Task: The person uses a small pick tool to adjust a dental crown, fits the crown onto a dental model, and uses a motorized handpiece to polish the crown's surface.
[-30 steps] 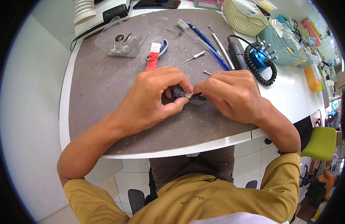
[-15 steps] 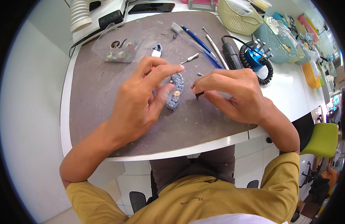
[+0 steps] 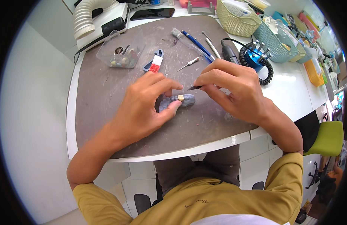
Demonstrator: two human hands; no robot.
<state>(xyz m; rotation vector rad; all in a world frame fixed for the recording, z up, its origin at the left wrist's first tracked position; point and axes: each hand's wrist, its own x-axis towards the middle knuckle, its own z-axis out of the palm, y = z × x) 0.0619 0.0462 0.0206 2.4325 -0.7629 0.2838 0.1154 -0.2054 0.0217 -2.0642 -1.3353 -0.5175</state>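
Note:
A grey dental model [image 3: 189, 100] with one cream-coloured crown [image 3: 180, 98] lies on the brown mat, set crosswise before me. My left hand [image 3: 149, 98] is round its left part, the thumb on the near side by the crown and bent fingers on the far side; the index fingertip stays raised. Just above and right of the crown, my right hand [image 3: 229, 88] pinches a small black pointed piece [image 3: 194, 88] between thumb and fingers. Its tip points left and appears clear of the model. What kind of piece it is, I cannot tell.
Beyond my left hand lie a grey-blue arch-shaped piece [image 3: 158, 53] and a red-and-white strip [image 3: 155, 63]. A clear box [image 3: 122, 60] stands far left. A small screwdriver [image 3: 188, 63], blue pen [image 3: 196, 43], handpiece [image 3: 229, 54] and blue bur stand [image 3: 255, 60] are farther off.
The dental model has turned from lengthwise to crosswise, with my left hand now round it. My right hand has brought the black piece up and left, close to the crown.

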